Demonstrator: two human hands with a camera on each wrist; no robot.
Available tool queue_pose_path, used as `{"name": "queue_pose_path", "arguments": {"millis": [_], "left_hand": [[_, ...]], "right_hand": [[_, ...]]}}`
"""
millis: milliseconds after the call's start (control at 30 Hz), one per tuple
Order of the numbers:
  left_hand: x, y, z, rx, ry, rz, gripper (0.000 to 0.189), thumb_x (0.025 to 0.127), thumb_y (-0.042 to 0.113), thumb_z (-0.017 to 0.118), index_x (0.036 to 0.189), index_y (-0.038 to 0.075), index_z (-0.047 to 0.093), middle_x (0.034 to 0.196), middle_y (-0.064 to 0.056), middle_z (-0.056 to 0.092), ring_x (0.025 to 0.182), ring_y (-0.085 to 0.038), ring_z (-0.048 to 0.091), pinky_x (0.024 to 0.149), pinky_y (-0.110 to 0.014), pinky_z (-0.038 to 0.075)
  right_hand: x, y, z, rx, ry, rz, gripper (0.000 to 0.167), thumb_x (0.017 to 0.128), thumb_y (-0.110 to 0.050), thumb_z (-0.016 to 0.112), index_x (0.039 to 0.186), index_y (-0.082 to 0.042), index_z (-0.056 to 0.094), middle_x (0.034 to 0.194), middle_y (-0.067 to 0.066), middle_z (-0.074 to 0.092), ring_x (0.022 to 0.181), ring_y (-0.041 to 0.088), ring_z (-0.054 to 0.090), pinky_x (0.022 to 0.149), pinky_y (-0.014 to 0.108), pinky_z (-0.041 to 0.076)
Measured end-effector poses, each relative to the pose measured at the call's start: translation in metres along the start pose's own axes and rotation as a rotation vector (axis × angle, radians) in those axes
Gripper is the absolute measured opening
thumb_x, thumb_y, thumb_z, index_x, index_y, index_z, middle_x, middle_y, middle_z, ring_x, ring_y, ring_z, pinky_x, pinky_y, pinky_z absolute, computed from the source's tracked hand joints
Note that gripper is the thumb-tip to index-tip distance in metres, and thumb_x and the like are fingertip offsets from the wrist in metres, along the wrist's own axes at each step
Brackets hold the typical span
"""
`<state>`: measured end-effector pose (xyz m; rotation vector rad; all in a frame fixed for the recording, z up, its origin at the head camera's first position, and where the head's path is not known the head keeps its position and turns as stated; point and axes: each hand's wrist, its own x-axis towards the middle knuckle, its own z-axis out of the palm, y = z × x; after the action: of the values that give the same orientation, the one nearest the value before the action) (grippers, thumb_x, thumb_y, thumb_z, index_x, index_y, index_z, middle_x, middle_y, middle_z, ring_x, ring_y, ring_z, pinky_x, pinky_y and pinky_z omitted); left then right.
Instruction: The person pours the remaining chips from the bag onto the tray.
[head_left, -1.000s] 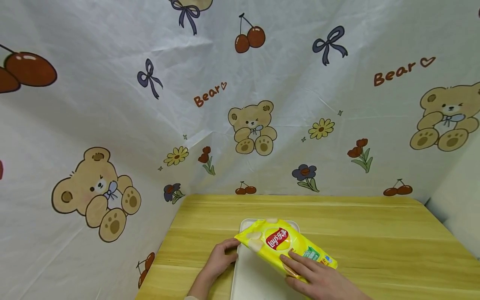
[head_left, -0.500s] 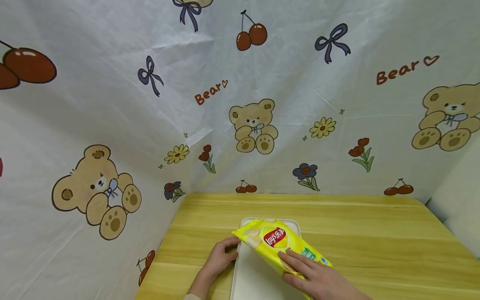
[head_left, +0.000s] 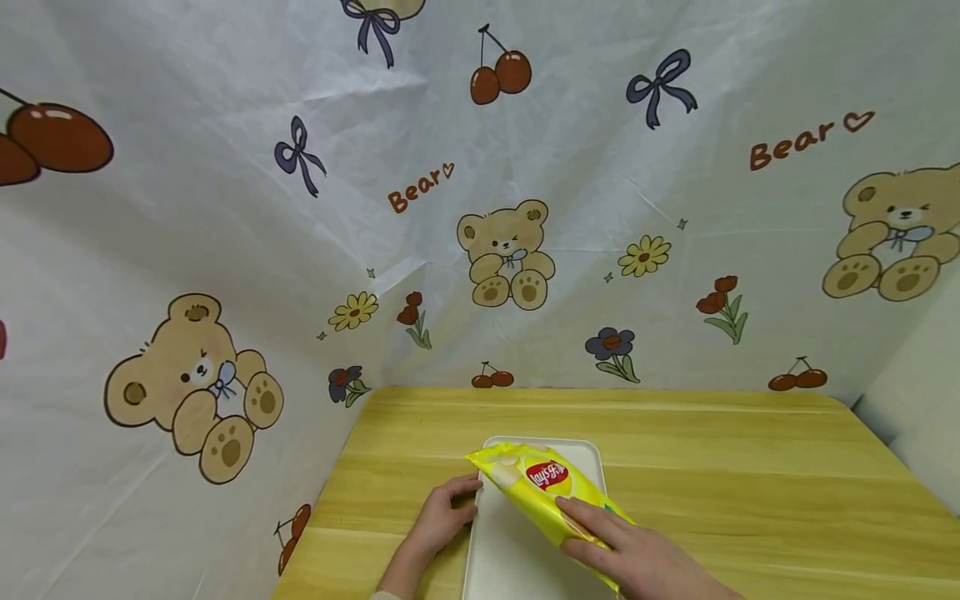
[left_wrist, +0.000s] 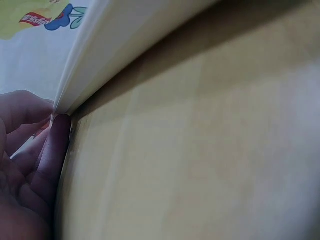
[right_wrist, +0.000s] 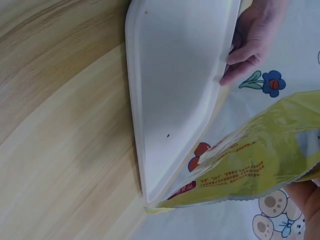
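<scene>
A yellow Lay's bag of chips (head_left: 521, 487) is held tilted above the pale rectangular tray (head_left: 510, 554) in the head view. My right hand (head_left: 630, 550) grips the bag's near right side, fingers over its printed front. The right wrist view shows the bag's back (right_wrist: 235, 172) and part of that hand (right_wrist: 304, 202) behind it. At the tray's left edge, my left hand (head_left: 446, 510) holds the rim. In the left wrist view, the fingers of that hand (left_wrist: 32, 145) pinch the tray's edge (left_wrist: 110, 47). The bag's contents are hidden.
The tray rests on a light wooden table (head_left: 720, 475). Behind and to the left hangs a white sheet (head_left: 300, 233) printed with bears, bows, cherries and flowers. A small dark speck (right_wrist: 168, 135) lies on the tray's surface.
The bag has turned in my right hand. Its right end has swung left, so less of its printed front shows and more tray is visible. My left hand stays at the rim.
</scene>
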<state>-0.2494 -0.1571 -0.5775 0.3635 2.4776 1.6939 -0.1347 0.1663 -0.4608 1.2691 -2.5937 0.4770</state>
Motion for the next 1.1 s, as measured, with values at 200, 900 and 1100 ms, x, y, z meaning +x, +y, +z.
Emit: {"name": "queue_pose_path", "arguments": {"millis": [200,900,1100], "left_hand": [[-0.001,-0.002,0.000,0.013,0.009,-0.003,0.037,0.086,0.003,0.070,0.123,0.006,0.069,0.142,-0.014,0.059,0.138,-0.041,0.045,0.113,-0.057,0.035],[0.003,-0.004,0.001,0.085,0.015,0.003,0.039,0.085,0.004,0.069,0.124,0.007,0.070,0.142,-0.011,0.059,0.138,-0.037,0.047,0.111,-0.042,0.038],[0.002,-0.004,0.002,0.056,0.008,-0.010,0.040,0.085,0.003,0.069,0.124,0.008,0.070,0.143,-0.012,0.058,0.139,-0.040,0.045,0.113,-0.053,0.034]], "right_hand": [[0.003,-0.002,0.000,0.075,0.000,0.073,0.061,0.093,-0.037,0.069,0.146,-0.044,0.041,0.155,-0.005,0.042,0.099,0.013,0.059,0.074,0.018,0.054],[0.010,0.003,-0.013,0.316,0.119,0.272,0.056,0.088,0.000,0.068,0.128,-0.038,0.056,0.149,0.006,0.052,0.122,0.026,0.063,0.090,0.023,0.056],[0.010,0.007,-0.015,0.349,0.209,0.266,0.047,0.093,-0.004,0.065,0.129,-0.033,0.058,0.147,0.004,0.055,0.133,0.017,0.056,0.095,0.020,0.053]]}}
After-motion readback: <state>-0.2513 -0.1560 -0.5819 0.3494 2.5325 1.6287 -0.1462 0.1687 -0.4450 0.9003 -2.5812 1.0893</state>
